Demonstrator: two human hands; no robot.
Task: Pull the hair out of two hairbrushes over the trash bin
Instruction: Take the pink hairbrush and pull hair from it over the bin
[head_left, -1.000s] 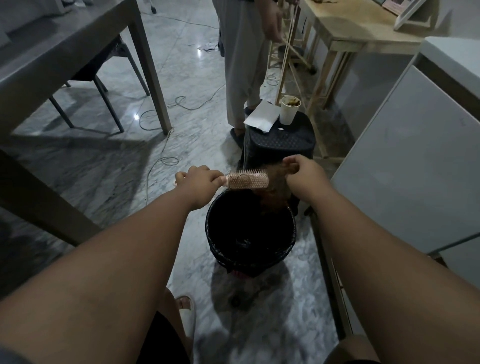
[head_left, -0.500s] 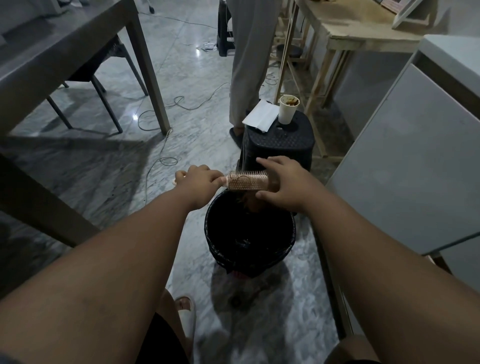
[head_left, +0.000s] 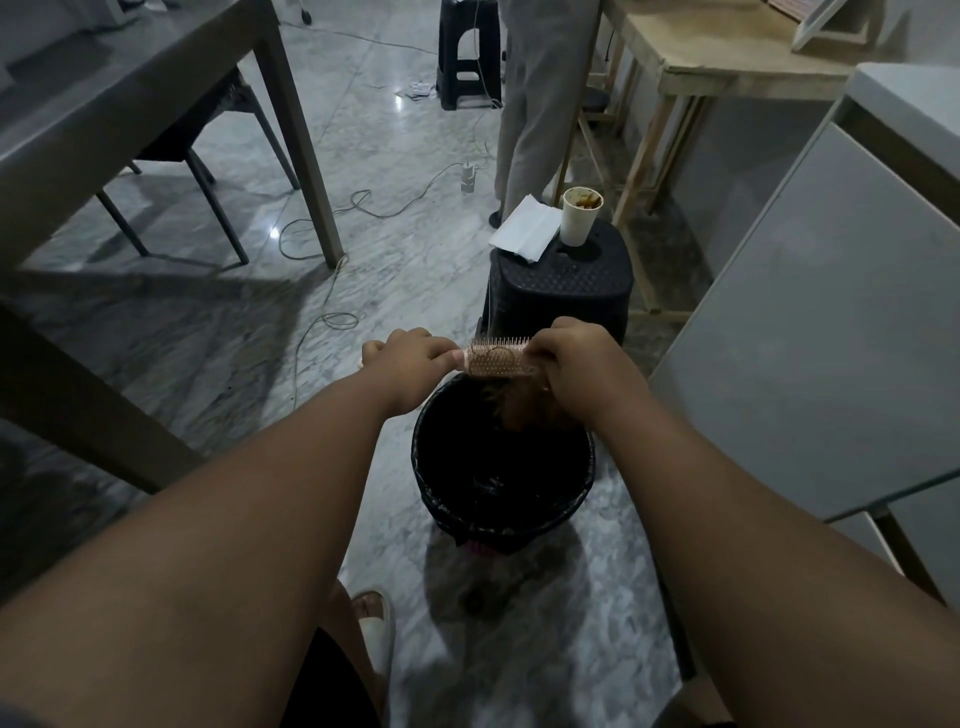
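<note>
**Strip the hair downward, inside the bin's rim**

The left hand (head_left: 410, 364) grips the handle of the pink hairbrush (head_left: 496, 359), level above the far rim of the trash bin (head_left: 509, 512). The right hand (head_left: 579, 366), fingers curled, pinches brown hair (head_left: 524, 408) at the brush's free end. Pull along the bristles, not sideways. Just behind, a stool (head_left: 561, 291) carries a paper cup (head_left: 580, 218) at its far right corner and a napkin (head_left: 524, 228).

workroom: plywood table (head_left: 727, 57), loose floor cable (head_left: 340, 320)

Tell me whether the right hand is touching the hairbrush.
Touching. The head view shows the right hand with its curled fingers on the far end of the hairbrush, no gap between them, while the left hand grips the handle.
</note>
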